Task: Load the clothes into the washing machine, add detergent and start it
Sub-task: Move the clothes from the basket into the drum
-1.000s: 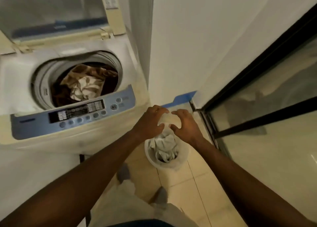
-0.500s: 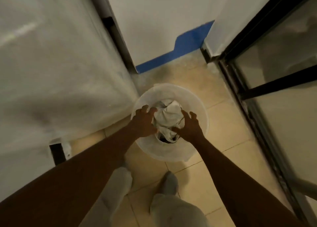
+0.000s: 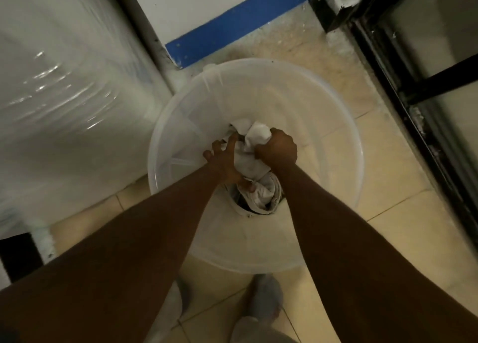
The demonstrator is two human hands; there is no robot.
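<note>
A translucent white plastic bucket [image 3: 323, 115] stands on the tiled floor right below me. Crumpled white clothes [image 3: 249, 161] lie at its bottom, with some darker fabric under them. Both my arms reach down into the bucket. My right hand [image 3: 278, 150] is closed in a fist on the top of the white cloth. My left hand [image 3: 225, 161] presses on the same bundle from the left, fingers spread and curling around it. The washing machine's white side [image 3: 64, 96], wrapped in shiny plastic film, fills the left; its drum and panel are out of view.
A white wall with a blue skirting strip [image 3: 232, 24] stands behind the bucket. A black-framed glass door [image 3: 426, 83] runs along the right. My feet in grey socks [image 3: 263, 298] stand on the beige tiles just in front of the bucket.
The view dropped from the machine's open drum down to the bucket. Both hands went from the bucket's rim deep inside, and the right hand closed on the white cloth.
</note>
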